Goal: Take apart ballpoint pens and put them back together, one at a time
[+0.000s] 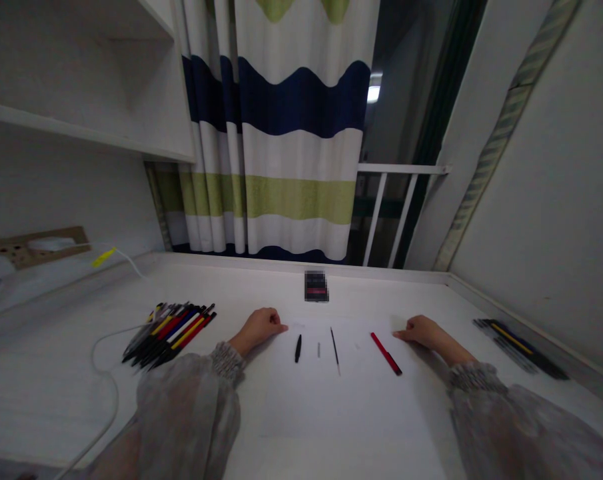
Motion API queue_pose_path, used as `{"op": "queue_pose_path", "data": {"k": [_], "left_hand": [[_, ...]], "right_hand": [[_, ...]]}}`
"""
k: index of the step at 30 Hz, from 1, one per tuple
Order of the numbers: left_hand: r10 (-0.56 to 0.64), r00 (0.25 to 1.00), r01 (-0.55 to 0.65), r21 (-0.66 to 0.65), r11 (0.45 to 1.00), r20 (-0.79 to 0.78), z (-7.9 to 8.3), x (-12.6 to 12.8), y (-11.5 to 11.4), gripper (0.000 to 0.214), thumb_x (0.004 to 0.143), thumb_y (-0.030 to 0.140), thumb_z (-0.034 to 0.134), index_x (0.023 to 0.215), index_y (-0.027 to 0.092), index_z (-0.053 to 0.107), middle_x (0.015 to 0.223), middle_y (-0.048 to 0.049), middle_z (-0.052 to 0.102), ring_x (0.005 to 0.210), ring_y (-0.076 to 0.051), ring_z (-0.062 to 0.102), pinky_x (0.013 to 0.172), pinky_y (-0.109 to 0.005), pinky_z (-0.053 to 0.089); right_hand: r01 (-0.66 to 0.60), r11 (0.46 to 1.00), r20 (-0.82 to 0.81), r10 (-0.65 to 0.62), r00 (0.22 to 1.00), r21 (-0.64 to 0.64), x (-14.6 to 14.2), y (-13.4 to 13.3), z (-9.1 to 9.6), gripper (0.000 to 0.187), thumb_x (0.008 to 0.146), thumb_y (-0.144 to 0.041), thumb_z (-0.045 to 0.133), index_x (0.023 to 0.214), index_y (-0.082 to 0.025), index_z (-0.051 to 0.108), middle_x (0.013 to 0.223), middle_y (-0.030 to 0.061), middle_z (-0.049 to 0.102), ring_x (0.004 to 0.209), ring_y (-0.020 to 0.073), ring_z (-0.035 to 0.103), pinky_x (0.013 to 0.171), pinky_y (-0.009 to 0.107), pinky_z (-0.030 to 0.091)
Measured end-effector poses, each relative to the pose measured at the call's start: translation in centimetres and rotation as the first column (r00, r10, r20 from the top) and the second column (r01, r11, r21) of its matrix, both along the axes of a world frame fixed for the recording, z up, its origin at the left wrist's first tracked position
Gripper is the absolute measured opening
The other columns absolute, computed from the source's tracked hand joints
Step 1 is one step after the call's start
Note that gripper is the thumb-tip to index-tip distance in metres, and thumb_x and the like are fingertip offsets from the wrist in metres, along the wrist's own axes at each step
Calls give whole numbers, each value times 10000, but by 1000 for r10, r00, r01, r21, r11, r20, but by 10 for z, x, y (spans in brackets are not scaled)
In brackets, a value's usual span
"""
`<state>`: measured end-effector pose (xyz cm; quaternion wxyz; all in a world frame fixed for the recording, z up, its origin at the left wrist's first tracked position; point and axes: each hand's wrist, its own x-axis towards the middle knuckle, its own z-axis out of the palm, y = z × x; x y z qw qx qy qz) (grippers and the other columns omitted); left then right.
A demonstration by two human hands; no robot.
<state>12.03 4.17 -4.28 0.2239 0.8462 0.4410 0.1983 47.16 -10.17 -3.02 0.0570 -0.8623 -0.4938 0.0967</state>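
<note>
A white sheet of paper (301, 400) lies on the desk. My left hand (261, 330) is closed at its far left corner, thumb and finger on the edge. At the far right part of the sheet, my right hand (424, 333) is closed likewise. Between them, spaced apart, lie pen parts: a short black pen piece (298, 349), a small grey spring-like piece (318, 350), a thin black ink refill (335, 350) with a pale end, and a red pen barrel (386, 354). The barrel is nearest my right hand; the black piece is nearest my left.
A pile of several coloured pens (174, 333) lies left of my left hand, near a white cable (114, 380). Dark pens or refills (524, 350) lie along the right wall. A small dark box (316, 287) sits at the back. A power strip (36, 247) is on the left.
</note>
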Motion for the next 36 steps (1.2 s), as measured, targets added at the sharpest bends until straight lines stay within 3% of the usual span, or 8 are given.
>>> {"op": "queue_pose_path", "data": {"k": [7, 12, 14, 18, 20, 24, 28, 36], "left_hand": [[-9, 1000, 9, 14, 1000, 14, 1, -2, 0, 211, 650, 357, 582, 612, 150, 579, 613, -8, 567, 603, -147, 503, 551, -232, 334], [45, 997, -51, 93, 994, 66, 5, 6, -9, 302, 773, 373, 449, 644, 144, 597, 625, -33, 579, 617, -161, 513, 583, -256, 341], [8, 996, -20, 144, 989, 86, 6, 14, -19, 285, 765, 379, 477, 668, 148, 612, 665, -38, 585, 644, -164, 520, 606, -258, 353], [-131, 991, 124, 183, 975, 24, 5, 32, -49, 210, 720, 361, 569, 703, 165, 642, 797, -47, 569, 748, -178, 533, 701, -282, 358], [-164, 986, 163, 182, 970, -9, 4, 39, -61, 226, 719, 391, 575, 705, 178, 649, 798, -46, 558, 797, -196, 526, 741, -310, 343], [-153, 988, 157, 198, 968, -36, 1, 46, -72, 230, 708, 396, 596, 721, 173, 651, 819, -53, 554, 846, -218, 517, 780, -345, 322], [-165, 986, 169, 163, 972, -40, -2, 49, -70, 198, 701, 361, 605, 732, 171, 652, 834, -51, 563, 833, -209, 525, 784, -347, 324], [-287, 957, 291, 149, 945, -47, 0, 51, -72, 93, 740, 214, 565, 718, 173, 646, 788, -37, 568, 794, -179, 528, 768, -313, 346]], "right_hand": [[16, 998, -79, -11, 997, 61, -9, -4, 8, 322, 734, -388, 489, 556, -135, 578, 527, 51, 586, 478, 128, 504, 473, 233, 348], [-5, 977, -23, 10, 1000, 212, -35, -3, 23, 318, 786, -338, 382, 651, -142, 595, 659, 82, 633, 610, 163, 549, 567, 250, 363], [-74, 955, 1, 77, 997, 288, -55, -3, 26, 287, 783, -336, 382, 724, -159, 600, 716, 63, 642, 669, 163, 556, 609, 243, 367], [-324, 845, -31, 371, 928, 425, -104, -6, 24, 257, 770, -285, 386, 754, -156, 607, 682, 40, 633, 632, 149, 552, 586, 231, 367], [-405, 824, -25, 451, 892, 396, -125, -8, 19, 229, 761, -256, 406, 750, -158, 612, 673, 35, 631, 612, 142, 545, 559, 223, 354], [-466, 840, 8, 483, 875, 278, -149, -11, 8, 200, 769, -267, 443, 743, -167, 614, 708, 41, 640, 633, 145, 552, 558, 227, 337], [-464, 865, 80, 457, 886, 190, -158, -13, 3, 206, 778, -313, 457, 787, -164, 599, 746, 60, 646, 678, 171, 579, 565, 241, 334], [-390, 917, 175, 371, 912, 86, -171, -14, 11, 220, 770, -188, 405, 849, -119, 598, 834, 127, 657, 757, 237, 616, 603, 287, 384]]}}
